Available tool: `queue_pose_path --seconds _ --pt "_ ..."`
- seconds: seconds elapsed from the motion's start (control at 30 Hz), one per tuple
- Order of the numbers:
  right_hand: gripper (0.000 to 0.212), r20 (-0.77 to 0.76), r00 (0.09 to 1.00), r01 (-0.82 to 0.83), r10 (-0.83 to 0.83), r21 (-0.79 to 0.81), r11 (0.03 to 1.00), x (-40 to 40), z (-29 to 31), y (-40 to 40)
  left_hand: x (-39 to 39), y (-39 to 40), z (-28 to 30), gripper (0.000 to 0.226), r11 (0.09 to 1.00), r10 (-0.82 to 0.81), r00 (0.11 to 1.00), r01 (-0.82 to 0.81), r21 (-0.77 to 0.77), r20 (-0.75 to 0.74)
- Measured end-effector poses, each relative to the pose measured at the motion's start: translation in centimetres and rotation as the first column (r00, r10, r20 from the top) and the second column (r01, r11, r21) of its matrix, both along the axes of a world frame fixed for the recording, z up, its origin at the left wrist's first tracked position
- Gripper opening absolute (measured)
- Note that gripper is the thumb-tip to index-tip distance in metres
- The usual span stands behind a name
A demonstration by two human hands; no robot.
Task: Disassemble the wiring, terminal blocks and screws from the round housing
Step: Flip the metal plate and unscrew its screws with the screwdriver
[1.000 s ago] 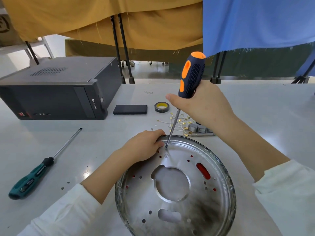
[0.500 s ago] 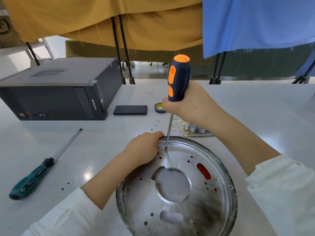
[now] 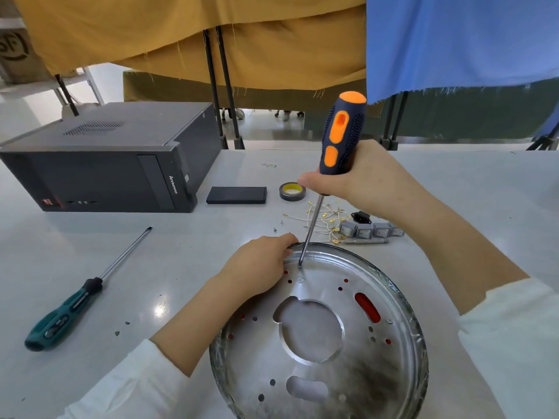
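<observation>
Since half second ago, our right hand [image 3: 363, 173] tips screwdriver [image 3: 340, 137] rightward, fingers wrapped round handle; tip on housing [image 3: 402, 300] beside left hand [image 3: 260, 264] fingers curled over rim.

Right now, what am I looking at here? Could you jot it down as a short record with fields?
Workpiece: round housing, metal, lying on the table
Right hand: grips the orange screwdriver, tip down near the housing's far rim
Left hand: holds the housing's far rim
Already removed: wires and grey switches, beyond the housing
Spare tool: green screwdriver, lying to the left
</observation>
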State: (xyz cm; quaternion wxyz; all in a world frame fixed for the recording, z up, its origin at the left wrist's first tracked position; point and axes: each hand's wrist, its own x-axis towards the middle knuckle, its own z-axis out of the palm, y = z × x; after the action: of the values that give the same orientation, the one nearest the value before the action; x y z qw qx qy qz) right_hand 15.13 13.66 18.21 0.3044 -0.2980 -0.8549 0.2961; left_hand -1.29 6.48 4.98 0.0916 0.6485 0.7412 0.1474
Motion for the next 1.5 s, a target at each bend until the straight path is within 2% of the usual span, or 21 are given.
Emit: queue_pose_path --seconds 0.07,0.17,0.3,0.37,0.43,0.6,0.7,0.8,0.9,0.97,1.07,1.23,1.33,1.4,1.5 --pt "0.041 -0.027 0.992 0.125 -0.124 0.020 0.992 0.2 -0.3 -0.4 0.0 0.1 -0.1 0.032 1.000 0.007 1.000 -0.007 0.004 -0.010" --pt "0.034 -0.062 0.976 0.209 -0.209 -0.018 0.978 -0.1 -0.8 -1.2 0.1 0.0 -0.1 0.030 1.000 0.010 1.000 -0.010 0.012 -0.023" --pt "0.052 -0.067 0.937 0.349 -0.343 0.113 0.930 -1.2 -1.4 -2.8 0.2 -0.2 0.0 0.034 0.999 0.007 1.000 -0.006 0.031 -0.030" --pt "0.044 -0.097 0.922 0.386 -0.375 0.169 0.907 -1.5 -1.6 -3.1 0.2 -0.2 0.1 0.036 1.000 0.003 1.000 -0.002 0.029 -0.024" --pt "0.037 -0.095 0.942 0.334 -0.322 0.162 0.928 -1.6 -1.7 -3.0 0.1 -0.1 0.0 0.034 1.000 0.001 1.000 0.000 0.027 -0.009" --pt "0.035 -0.038 0.999 -0.012 0.011 -0.011 1.000 -0.4 -0.8 -1.7 -0.2 0.2 -0.1 0.036 1.000 -0.013 0.999 0.013 0.010 0.032" --pt "0.030 0.028 0.966 -0.249 0.255 -0.142 0.958 1.0 0.5 -0.4 -0.3 0.2 -0.2 0.035 1.000 -0.017 0.999 0.017 0.014 0.050" --pt "0.031 0.044 0.952 -0.289 0.302 -0.186 0.939 1.4 1.2 0.7 -0.4 0.3 -0.3 0.036 1.000 -0.016 0.999 0.015 0.021 0.046" --pt "0.021 0.031 0.986 -0.158 0.163 -0.119 0.980 1.1 0.7 0.6 -0.3 0.4 -0.5 0.038 1.000 -0.006 0.999 0.005 0.025 0.032" --pt "0.026 -0.012 1.000 0.022 -0.022 -0.040 0.999 1.0 -0.2 0.0 -0.2 0.3 -0.5 0.039 1.000 0.004 1.000 -0.005 0.029 0.016" --pt "0.027 -0.064 0.968 0.245 -0.245 0.008 0.969 0.9 -1.3 -1.1 -0.1 0.2 -0.5 0.038 1.000 0.009 1.000 -0.009 0.030 -0.003" --pt "0.030 -0.009 0.954 0.300 -0.300 -0.010 0.954 0.4 -1.2 -2.4 0.0 0.0 -0.4 0.036 0.999 0.008 1.000 -0.007 0.034 -0.015" --pt "0.048 -0.034 0.947 0.317 -0.318 -0.020 0.948 0.2 -1.1 -3.4 0.0 0.0 -0.5 0.036 0.999 0.012 1.000 -0.011 0.040 -0.014" --pt "0.054 -0.060 0.918 0.395 -0.391 0.073 0.916 -0.2 -1.4 -4.2 -0.1 0.0 -0.5 0.036 0.999 0.017 1.000 -0.016 0.045 -0.010" --pt "0.041 -0.100 0.868 0.496 -0.486 0.195 0.846 -0.8 -1.7 -4.9 -0.2 0.0 -0.6 0.034 0.999 0.022 1.000 -0.022 0.048 -0.011"
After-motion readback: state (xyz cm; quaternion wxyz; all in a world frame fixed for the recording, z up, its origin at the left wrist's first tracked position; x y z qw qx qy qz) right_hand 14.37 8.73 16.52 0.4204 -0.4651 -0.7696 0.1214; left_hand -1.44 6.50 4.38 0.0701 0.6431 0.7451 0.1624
